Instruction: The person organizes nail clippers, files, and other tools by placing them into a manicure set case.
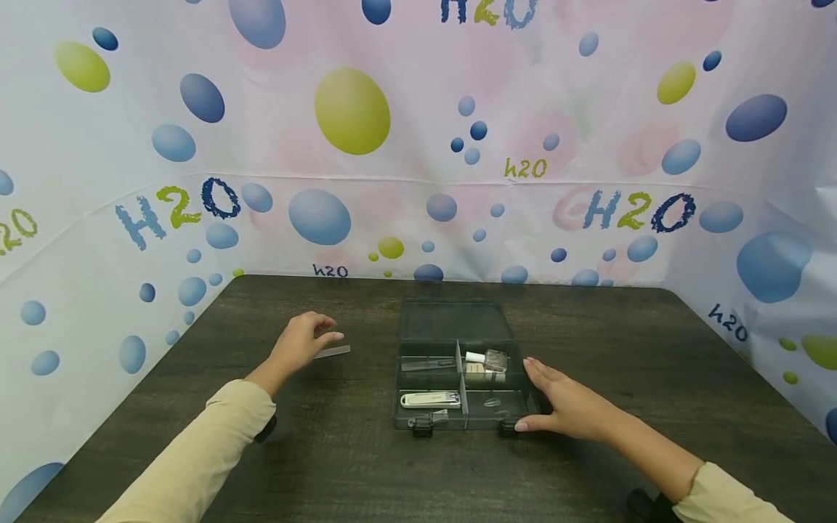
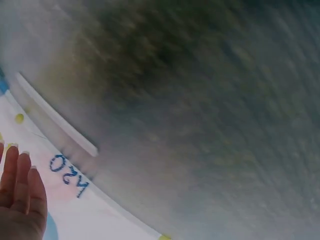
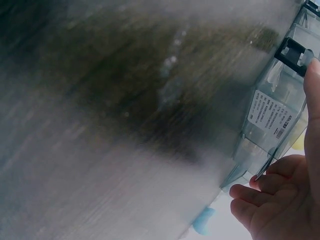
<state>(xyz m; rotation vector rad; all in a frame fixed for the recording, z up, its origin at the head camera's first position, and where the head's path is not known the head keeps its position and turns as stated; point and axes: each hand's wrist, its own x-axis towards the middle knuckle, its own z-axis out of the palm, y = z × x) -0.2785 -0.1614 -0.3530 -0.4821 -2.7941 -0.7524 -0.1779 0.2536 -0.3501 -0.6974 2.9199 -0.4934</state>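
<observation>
On the table's left part lies a thin white strip, like a nail file. Just over it my left hand hovers, thumb and fingers relaxed and apart; the left wrist view shows those fingers clear of the strip. A dark see-through organizer box stands mid-table with its lid tipped back. My right hand holds its right side, thumb at the front latch, fingers along the side wall. Inside are a nail clipper, a small clear bottle with a white cap, and pale blocks.
Another compartment holds a slim grey tool. Small clear pieces lie at the front right of the box. A printed label is on its front wall. A bubble-patterned sheet rises behind the dark table and along its sides.
</observation>
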